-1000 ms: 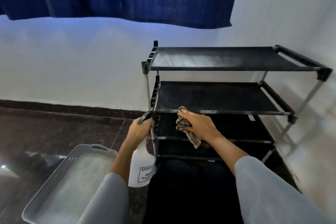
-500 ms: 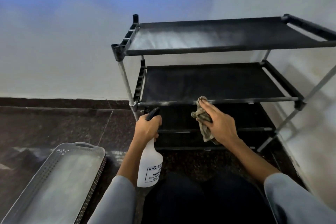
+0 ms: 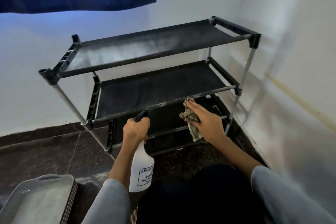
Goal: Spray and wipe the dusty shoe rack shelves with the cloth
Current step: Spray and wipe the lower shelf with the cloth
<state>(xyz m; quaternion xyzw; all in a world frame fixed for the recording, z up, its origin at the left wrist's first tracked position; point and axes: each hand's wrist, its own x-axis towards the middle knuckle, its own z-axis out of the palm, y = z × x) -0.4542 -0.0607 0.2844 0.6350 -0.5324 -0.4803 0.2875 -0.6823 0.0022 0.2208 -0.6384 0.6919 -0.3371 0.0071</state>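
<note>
the black shoe rack point(image 3: 154, 71) stands in the corner of white walls. its top shelf point(image 3: 145, 49) has pale dust, the second shelf point(image 3: 160, 89) is dark. in front of the rack, the left hand point(image 3: 135, 130) grasps the neck of a white spray bottle point(image 3: 141, 169); the label reads "kissan", the rest is too blurred to read. the right hand point(image 3: 207, 123) grips a crumpled cloth point(image 3: 190, 120) just below the second shelf's front bar. a grey tray point(image 3: 36, 200) lies left of the rack, on the floor.
</note>
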